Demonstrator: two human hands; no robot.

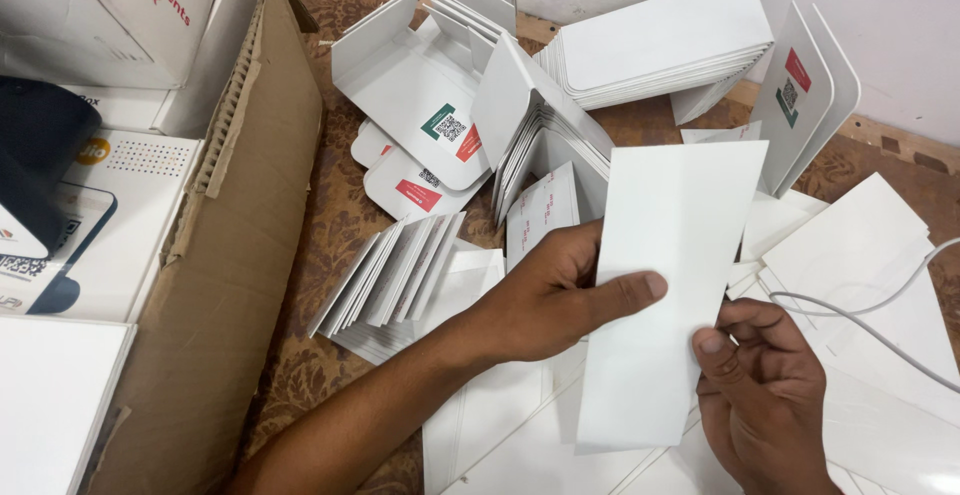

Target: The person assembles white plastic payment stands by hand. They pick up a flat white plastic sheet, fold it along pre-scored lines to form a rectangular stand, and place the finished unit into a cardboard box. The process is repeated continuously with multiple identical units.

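We hold a plain white card sheet (pixel 668 285) between our two hands, tilted slightly, its long side running from upper right down to lower left. It is a tall rectangle, flat and unprinted on the face we see, with clean straight edges and a faint shadow along its bottom edge. Our left hand (pixel 560 295) grips it at the left edge, the thumb pressed flat across the front face and the fingers curled behind. Our right hand (pixel 760 385) pinches the lower right edge, thumb on front, fingers folded under.

The sheet hangs just above the bench (pixel 330 225), which is covered in a brown patterned surface and strewn with more white flat pieces. A fanned stack of folded cards (pixel 390 270) lies left of our left hand. Further back sit flattened box blanks with red and green labels (pixel 420 105) and a thick stack of white sheets (pixel 660 40). A brown cardboard carton (pixel 240 255) stands at the left, and a white cable (pixel 880 320) crosses the sheets at right.
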